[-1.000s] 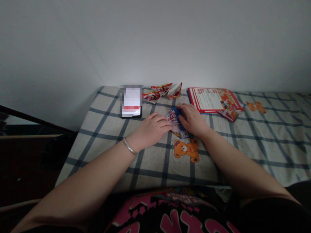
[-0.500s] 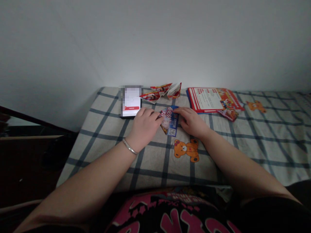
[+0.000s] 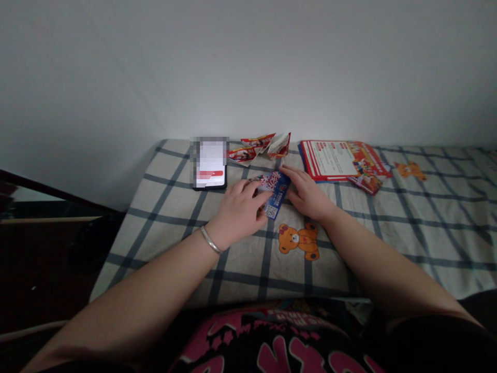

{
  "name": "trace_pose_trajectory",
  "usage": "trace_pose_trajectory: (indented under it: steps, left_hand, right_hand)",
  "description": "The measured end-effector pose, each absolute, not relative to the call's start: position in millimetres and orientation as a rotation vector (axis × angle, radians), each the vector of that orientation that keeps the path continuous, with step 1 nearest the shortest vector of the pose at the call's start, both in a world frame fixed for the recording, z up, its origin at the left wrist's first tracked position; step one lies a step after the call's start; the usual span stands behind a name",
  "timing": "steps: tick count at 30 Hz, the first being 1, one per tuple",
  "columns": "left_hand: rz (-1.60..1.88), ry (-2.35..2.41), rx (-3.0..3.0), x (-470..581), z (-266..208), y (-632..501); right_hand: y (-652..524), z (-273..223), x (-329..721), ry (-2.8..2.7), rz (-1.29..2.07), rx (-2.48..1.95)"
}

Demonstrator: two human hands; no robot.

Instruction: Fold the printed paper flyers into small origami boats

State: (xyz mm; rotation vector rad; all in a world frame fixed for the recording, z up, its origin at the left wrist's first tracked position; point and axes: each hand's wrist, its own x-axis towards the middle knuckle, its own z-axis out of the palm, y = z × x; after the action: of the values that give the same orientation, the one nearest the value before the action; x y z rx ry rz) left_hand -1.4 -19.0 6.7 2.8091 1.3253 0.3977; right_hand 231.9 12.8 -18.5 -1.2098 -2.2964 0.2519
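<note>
A blue folded leaflet (image 3: 276, 194) with pink-white lettering and a QR code lies on the checked cloth in front of me. My left hand (image 3: 243, 204) is closed over its left side, the thumb resting across the face and the other fingers curled at the edge. At the upper right corner, my right hand (image 3: 305, 191) holds the paper with its fingertips, its thumb lower down along the right edge. Part of the leaflet is hidden under the left fingers.
A lit phone (image 3: 212, 163), partly pixelated, lies at the left. Behind the leaflet stand red folded paper pieces (image 3: 258, 147) near the wall. To the right are a stack of red and white printed sheets (image 3: 334, 160) and a small red folded paper (image 3: 365, 183).
The leaflet has turned slightly clockwise, its QR end shifting left. My left hand has moved right and nearer to me, with its thumb now across the leaflet. My right hand has barely moved.
</note>
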Motion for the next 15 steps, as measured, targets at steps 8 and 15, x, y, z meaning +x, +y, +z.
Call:
trace_pose_trajectory:
  steps: [8,15]
  left_hand:
    - [0.502,1.018,2.768,-16.2,-7.3,3.4]
    - [0.484,1.020,2.779,-16.3,-2.0,2.6]
  right_hand:
    - [7.7,-7.7,235.3,-2.383,0.319,-1.033]
    - [2.6,-4.5,234.6,-2.510,0.315,-0.980]
